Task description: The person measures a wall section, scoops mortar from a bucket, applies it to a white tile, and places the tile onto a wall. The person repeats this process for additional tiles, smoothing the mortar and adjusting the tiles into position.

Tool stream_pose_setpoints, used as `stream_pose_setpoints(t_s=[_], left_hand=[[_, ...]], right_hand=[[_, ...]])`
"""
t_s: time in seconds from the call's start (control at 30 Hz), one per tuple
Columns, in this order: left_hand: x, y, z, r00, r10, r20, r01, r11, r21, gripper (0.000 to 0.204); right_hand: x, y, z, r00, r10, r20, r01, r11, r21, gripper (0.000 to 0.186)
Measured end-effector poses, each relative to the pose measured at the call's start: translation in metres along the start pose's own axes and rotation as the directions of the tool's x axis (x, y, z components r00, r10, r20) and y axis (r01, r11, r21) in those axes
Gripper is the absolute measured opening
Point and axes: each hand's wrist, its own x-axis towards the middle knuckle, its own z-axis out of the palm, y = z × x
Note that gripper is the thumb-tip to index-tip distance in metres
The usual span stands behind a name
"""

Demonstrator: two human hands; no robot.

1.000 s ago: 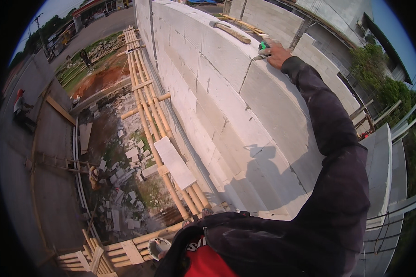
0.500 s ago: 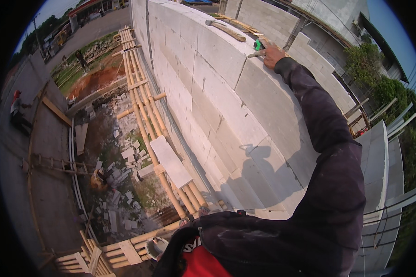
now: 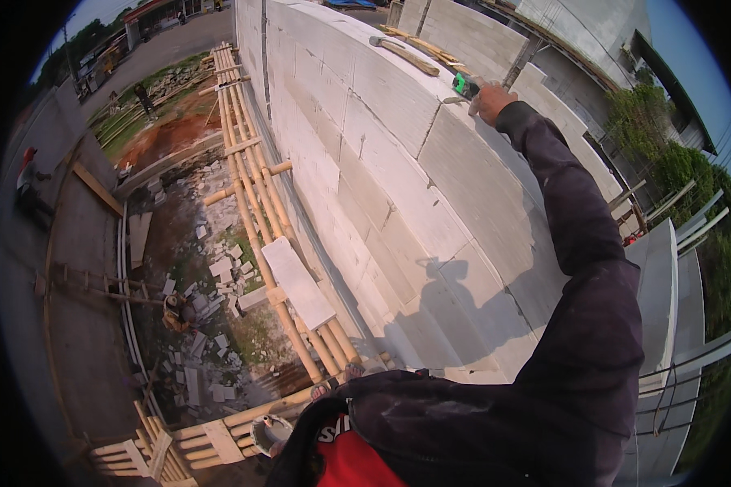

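My right arm reaches far out over the pale block wall. At its top edge, my right hand is closed, fingers bent, around a small green-and-black tape measure; part of it is covered by the fingers. A hammer-like tool with a wooden handle lies on the wall top just beyond. No clear part of my left hand shows; the left sleeve ends low in the picture. Beside that sleeve is a bucket with pale stuff in it. Whether I hold the bucket, I cannot tell.
Bamboo scaffolding runs along the wall, high above ground strewn with block pieces. A pale slab lies across its poles. My feet stand near the scaffold's corner. A person is at the far left; another is below.
The view has shifted slightly. My right hand stays at the wall top by the tape measure, and the finger that pointed left along the edge is drawn back.
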Motion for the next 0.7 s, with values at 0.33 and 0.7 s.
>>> stream_pose_setpoints(t_s=[0.33, 0.7], left_hand=[[-0.038, -0.038, 0.037, 0.996, -0.083, 0.021, 0.082, 0.995, 0.059, 0.017], [-0.091, -0.011, 0.134, 0.97, -0.242, -0.021, 0.207, 0.867, -0.454, 0.025]], right_hand=[[0.129, -0.052, -0.05, 0.893, -0.006, -0.45, 0.131, 0.96, 0.249, 0.029], [-0.12, -0.283, 0.305, 0.814, -0.569, -0.114, 0.426, 0.453, 0.783, 0.027]])
